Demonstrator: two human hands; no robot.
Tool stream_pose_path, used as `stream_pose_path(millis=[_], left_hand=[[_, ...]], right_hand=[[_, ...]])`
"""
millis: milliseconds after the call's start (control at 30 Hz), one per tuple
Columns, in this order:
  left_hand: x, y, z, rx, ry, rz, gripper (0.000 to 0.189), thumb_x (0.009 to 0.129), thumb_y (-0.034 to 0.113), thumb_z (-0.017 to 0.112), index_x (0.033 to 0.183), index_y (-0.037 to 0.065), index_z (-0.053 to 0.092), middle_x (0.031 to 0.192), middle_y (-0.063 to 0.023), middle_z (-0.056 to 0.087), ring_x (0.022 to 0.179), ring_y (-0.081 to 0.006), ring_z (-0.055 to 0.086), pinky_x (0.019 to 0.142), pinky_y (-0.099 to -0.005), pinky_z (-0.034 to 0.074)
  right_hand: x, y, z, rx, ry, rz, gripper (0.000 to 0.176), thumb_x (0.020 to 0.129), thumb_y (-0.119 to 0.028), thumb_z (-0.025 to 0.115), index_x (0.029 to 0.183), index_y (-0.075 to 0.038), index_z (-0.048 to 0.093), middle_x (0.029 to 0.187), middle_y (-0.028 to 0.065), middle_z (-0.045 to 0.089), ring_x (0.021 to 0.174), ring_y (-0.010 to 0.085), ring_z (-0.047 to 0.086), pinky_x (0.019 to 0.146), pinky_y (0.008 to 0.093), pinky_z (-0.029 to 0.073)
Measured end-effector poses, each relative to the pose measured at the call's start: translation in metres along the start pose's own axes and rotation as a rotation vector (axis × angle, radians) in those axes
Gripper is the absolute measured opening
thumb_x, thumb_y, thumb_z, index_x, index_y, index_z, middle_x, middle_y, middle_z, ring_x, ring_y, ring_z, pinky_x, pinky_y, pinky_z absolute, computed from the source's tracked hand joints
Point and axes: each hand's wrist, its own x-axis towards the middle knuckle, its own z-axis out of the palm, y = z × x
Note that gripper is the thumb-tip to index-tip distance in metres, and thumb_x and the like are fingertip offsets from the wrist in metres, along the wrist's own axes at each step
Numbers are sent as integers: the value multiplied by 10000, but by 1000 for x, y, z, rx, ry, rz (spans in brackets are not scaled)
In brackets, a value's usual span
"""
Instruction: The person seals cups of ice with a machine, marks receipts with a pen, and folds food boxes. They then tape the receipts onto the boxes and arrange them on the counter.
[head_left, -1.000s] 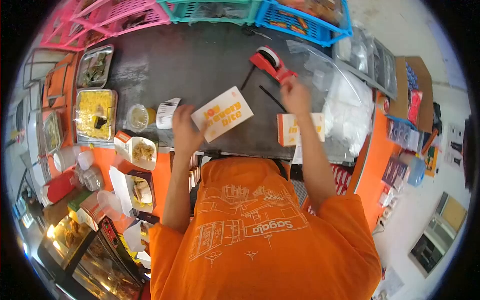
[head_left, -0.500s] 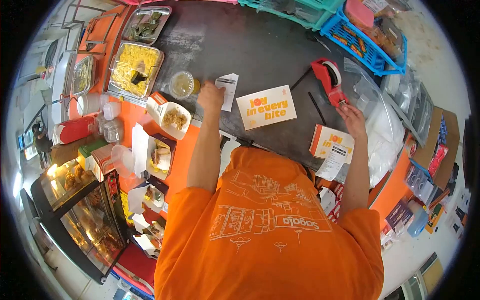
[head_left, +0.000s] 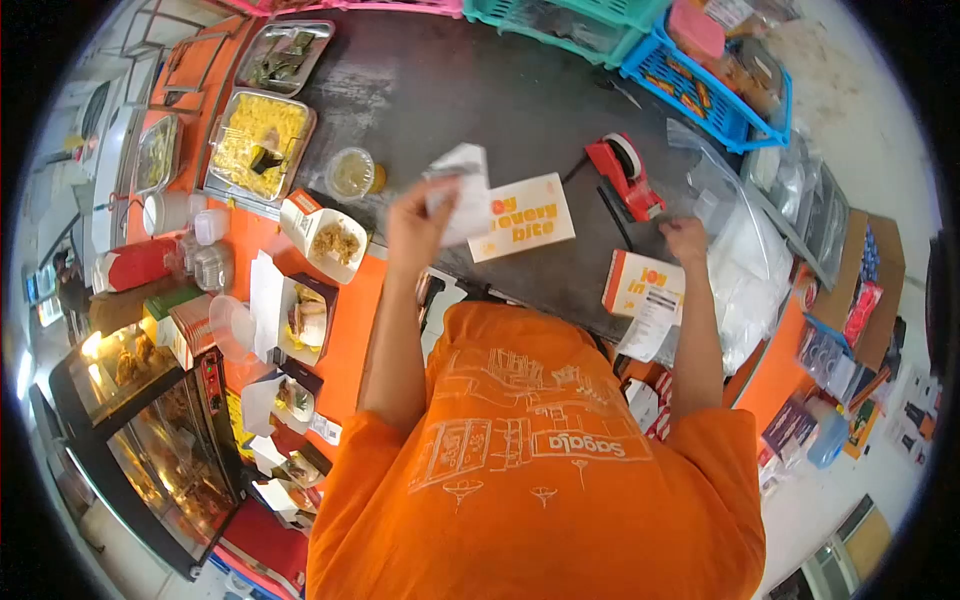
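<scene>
My left hand (head_left: 412, 228) holds a white paper receipt (head_left: 460, 188) lifted above the dark counter (head_left: 450, 90). The receipt partly covers the left edge of a flat white box printed "joy in every bite" (head_left: 528, 218). My right hand (head_left: 686, 240) hovers with curled fingers between the red tape dispenser (head_left: 624, 176) and a smaller orange-and-white box (head_left: 645, 282) that has a receipt (head_left: 652, 325) stuck on it. Whether the right hand holds anything is too small to tell.
Metal trays of food (head_left: 255, 140) and a lidded plastic cup (head_left: 352, 172) sit at the left. Open boxes with food (head_left: 330, 240) stand on the orange shelf. A blue basket (head_left: 700, 85) and clear plastic bags (head_left: 750, 260) lie at the right.
My left hand has lifted the receipt off the counter and brought it over the flat box. My right hand has drawn back from the tape dispenser toward the small box.
</scene>
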Motion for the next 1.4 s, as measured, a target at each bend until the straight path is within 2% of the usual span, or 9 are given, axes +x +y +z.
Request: stream_pose_path(millis=[100,233,500,700,900,967,1033,1233,1400], left_hand=[[-27,5,12,-48,-173,-80,238,855,9,669,1088,40,705,978,-64,685,926,-106,613,802,-249,481],[-46,21,38,-290,-266,-170,250,846,2,672,1091,39,701,1003,-54,692,932,-115,612,816,-257,479],[-92,-44,69,-182,-274,-69,191,818,-1,689,1006,7,723,1025,-74,709,937,-125,611,847,-275,479],[-70,-24,60,-155,-110,-1,226,794,55,701,1019,47,715,982,-112,713,883,-158,660,813,-292,502],[-91,-54,103,-98,2,-63,169,759,103,727,927,91,746,802,-93,698,686,-156,619,655,-316,488],[-99,-79,119,6,6,-60,126,737,125,731,858,110,761,737,-123,683,609,-219,612,607,-332,486],[-110,-99,136,25,35,-126,111,742,125,724,845,97,756,704,-129,671,603,-262,626,619,-349,500],[-93,-67,113,-126,232,85,237,722,90,714,958,62,714,890,-138,683,797,-262,653,728,-355,502],[-56,-66,120,-82,309,221,248,723,71,689,970,77,716,869,-144,672,796,-258,636,740,-367,487]], right_hand=[[-47,-46,-18,191,109,-171,175,834,-73,623,910,56,711,1027,131,709,954,219,656,883,344,481],[-124,-143,40,800,-474,-563,214,846,-109,670,987,47,709,1006,87,705,952,149,617,871,274,450],[-70,-157,126,330,-252,-316,277,843,-171,708,1008,51,704,842,65,697,753,101,609,709,240,479],[-74,-151,121,710,-496,-476,289,860,-166,707,1045,55,691,943,86,706,846,108,615,772,239,471],[-29,-135,135,122,-285,-501,195,862,-175,703,980,-22,729,1130,86,648,1007,165,578,853,281,441],[-19,-131,142,-464,196,-1073,146,836,-160,715,966,-99,748,1095,87,607,994,226,558,811,317,447],[7,-122,147,-309,190,-1200,180,793,-172,748,973,-165,758,1005,109,580,925,257,554,779,331,444],[-23,-136,117,675,-468,-572,336,941,-130,607,1193,89,579,1233,121,585,1121,206,546,973,304,410],[13,-140,127,394,-547,-461,324,945,-145,616,1196,58,592,1177,123,623,1077,164,575,930,281,442]])
